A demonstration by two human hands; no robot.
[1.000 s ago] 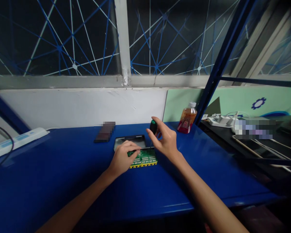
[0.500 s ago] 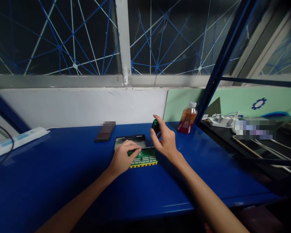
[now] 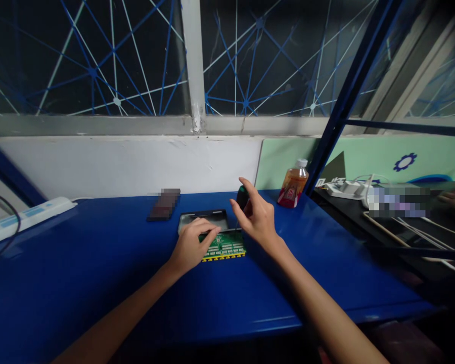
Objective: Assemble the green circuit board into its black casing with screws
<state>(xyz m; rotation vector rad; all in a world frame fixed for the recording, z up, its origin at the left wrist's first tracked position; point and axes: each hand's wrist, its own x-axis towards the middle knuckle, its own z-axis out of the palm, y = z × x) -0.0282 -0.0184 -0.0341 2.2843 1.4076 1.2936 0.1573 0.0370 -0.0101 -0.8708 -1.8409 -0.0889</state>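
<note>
A green circuit board (image 3: 227, 244) with a row of yellow connectors along its near edge lies on the blue table. My left hand (image 3: 192, 245) rests over the board's left end, thumb and fingers closed at its far edge. In my right hand (image 3: 258, 215) is a screwdriver (image 3: 242, 197) with a dark green and black handle. It stands upright, its thin shaft reaching down to the board's far right corner; the tip is too small to make out. My right thumb is lifted a little off the handle. Behind the board lies an open shallow black case (image 3: 220, 218), partly covered by my left hand.
A dark phone-like slab (image 3: 164, 206) lies at the back left, partly pixelated. A bottle of orange-red drink (image 3: 293, 184) stands at the back right beside a blue post. A white power strip (image 3: 34, 218) runs along the left. Cables and chargers lie on the black table (image 3: 349, 222) at right.
My right thumb has moved left, away from the screwdriver handle. My left hand and the circuit board stay in place. A blurred hand has appeared at the far right edge.
</note>
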